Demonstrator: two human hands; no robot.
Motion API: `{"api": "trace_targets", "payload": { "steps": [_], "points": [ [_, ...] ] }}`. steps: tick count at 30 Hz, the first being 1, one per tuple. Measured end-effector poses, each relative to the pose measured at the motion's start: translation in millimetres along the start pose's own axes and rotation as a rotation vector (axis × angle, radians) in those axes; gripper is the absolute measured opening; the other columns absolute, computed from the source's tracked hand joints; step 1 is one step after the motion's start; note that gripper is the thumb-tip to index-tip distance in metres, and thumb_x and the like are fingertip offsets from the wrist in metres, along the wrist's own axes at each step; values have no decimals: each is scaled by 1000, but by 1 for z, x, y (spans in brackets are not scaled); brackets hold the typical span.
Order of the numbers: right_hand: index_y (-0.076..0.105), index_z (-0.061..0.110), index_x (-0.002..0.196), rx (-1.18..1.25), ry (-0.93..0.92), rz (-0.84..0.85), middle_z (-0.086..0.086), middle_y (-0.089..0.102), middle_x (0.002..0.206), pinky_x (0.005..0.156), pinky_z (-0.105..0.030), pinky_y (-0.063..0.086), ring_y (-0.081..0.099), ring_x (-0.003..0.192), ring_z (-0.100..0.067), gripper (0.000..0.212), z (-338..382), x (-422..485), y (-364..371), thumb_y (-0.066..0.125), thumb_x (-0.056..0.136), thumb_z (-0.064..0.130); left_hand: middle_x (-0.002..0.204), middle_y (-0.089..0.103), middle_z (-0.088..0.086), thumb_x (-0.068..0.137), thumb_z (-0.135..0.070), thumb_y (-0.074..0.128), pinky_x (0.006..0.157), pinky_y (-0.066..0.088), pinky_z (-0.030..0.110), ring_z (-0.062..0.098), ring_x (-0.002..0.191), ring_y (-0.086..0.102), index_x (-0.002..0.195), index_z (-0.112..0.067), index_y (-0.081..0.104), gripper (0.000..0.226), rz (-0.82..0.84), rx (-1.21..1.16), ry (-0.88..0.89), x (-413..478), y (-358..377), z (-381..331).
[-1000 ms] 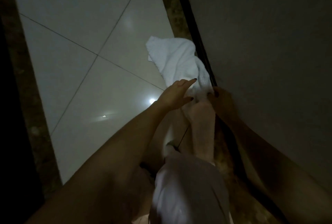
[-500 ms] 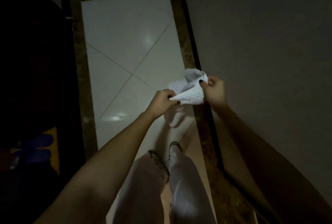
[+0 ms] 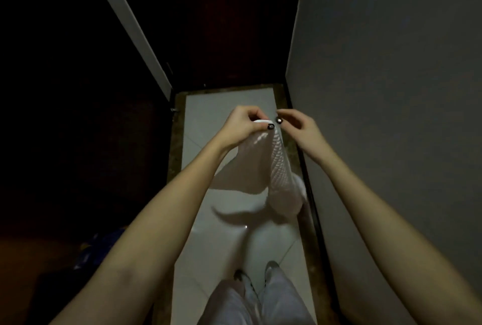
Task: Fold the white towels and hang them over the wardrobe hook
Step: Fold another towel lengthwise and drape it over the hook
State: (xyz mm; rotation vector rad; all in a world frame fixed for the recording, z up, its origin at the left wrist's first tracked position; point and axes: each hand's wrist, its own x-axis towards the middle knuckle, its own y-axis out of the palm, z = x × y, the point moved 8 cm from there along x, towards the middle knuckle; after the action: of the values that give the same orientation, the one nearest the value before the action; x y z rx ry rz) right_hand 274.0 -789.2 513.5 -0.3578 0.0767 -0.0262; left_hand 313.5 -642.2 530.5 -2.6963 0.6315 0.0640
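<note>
Left hand (image 3: 242, 126) has the towel (image 3: 276, 173) pinched at its top edge, fingers curled round the cloth. The towel hangs straight down below those fingers, long axis vertical, lower end loose above the floor (image 3: 224, 246). Right hand (image 3: 297, 129) sits just beside the same edge, fingers curled; can't tell if it holds cloth. Likely next: right takes the near corner. Hook not in view.

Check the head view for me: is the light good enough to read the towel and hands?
Head view: dim overall, left side nearly black; the towel, left hand and right hand are lit enough, weave visible; the towel's lower edge is smeared; one small glare spot on the floor tile; head view cannot settle whether the right hand pinches the towel.
</note>
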Motion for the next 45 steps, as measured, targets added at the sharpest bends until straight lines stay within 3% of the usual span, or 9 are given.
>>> {"api": "trace_targets", "payload": {
  "steps": [4, 9, 13, 16, 23, 28, 36, 40, 45],
  "points": [
    [64, -8, 88, 29, -82, 118, -13, 54, 79, 70, -32, 38, 49, 75, -20, 31, 82, -4, 12, 57, 97, 21, 66, 69, -3, 77, -9, 78, 59, 49, 15, 4, 62, 64, 75, -13, 70, 9, -62, -123, 76, -23, -55, -54],
    [64, 1, 94, 101, -226, 253, -11, 61, 88, 73, -29, 46, 57, 82, -19, 13, 174, -11, 33, 63, 93, 14, 57, 63, -7, 80, -7, 75, 54, 48, 16, 4, 54, 60, 82, -15, 64, 13, -165, -242, 158, -49, -128, -111],
    [60, -5, 93, 150, -366, 214, -16, 60, 86, 67, -31, 46, 57, 76, -23, 15, 233, 9, 43, 60, 94, 9, 90, 72, -2, 83, -16, 72, 65, 54, 21, 10, 81, 69, 111, -20, 61, 30, -181, -282, 216, -66, -172, -129],
    [58, 9, 84, 212, -420, 231, -5, 60, 82, 63, -22, 47, 58, 73, -12, 11, 266, 32, 52, 58, 95, 9, 110, 69, 4, 81, -6, 73, 79, 55, 24, 15, 100, 67, 121, -16, 58, 43, -256, -244, 185, -77, -204, -111],
    [60, 11, 90, 203, -399, 564, -5, 64, 89, 66, -25, 51, 63, 78, -15, 4, 300, 101, 89, 62, 93, 13, 79, 73, 0, 81, -9, 72, 67, 53, 24, 13, 76, 69, 81, -19, 74, 10, -603, -292, 178, -91, -287, -96],
    [67, 18, 113, 142, -398, 895, -4, 72, 109, 76, -25, 55, 70, 101, -20, 31, 316, 123, 118, 72, 85, 30, 73, 70, -3, 74, -6, 76, 64, 51, 20, 9, 71, 66, 75, -21, 75, 16, -604, -133, 221, -76, -301, -129],
    [69, 8, 84, 131, -709, 725, 6, 67, 72, 59, -17, 49, 64, 67, -6, 17, 376, 156, 130, 62, 94, 20, 87, 75, 11, 70, -19, 83, 69, 51, 18, 19, 80, 72, 85, -19, 71, 19, -627, -63, 93, -75, -326, -144],
    [69, 23, 80, 103, -863, 621, 11, 68, 78, 69, -16, 48, 62, 76, 1, 17, 398, 166, 138, 62, 94, 15, 78, 73, -4, 76, -11, 79, 69, 50, 17, 7, 77, 68, 86, -19, 70, 16, -640, -24, 18, -80, -324, -123],
    [69, 17, 86, 193, -819, 538, 8, 67, 80, 69, -21, 51, 63, 74, 0, 12, 400, 199, 139, 61, 94, 16, 89, 72, -1, 74, -3, 78, 78, 51, 18, 5, 81, 65, 92, -6, 72, 20, -630, 89, -239, -80, -305, -57]
  ]
}}
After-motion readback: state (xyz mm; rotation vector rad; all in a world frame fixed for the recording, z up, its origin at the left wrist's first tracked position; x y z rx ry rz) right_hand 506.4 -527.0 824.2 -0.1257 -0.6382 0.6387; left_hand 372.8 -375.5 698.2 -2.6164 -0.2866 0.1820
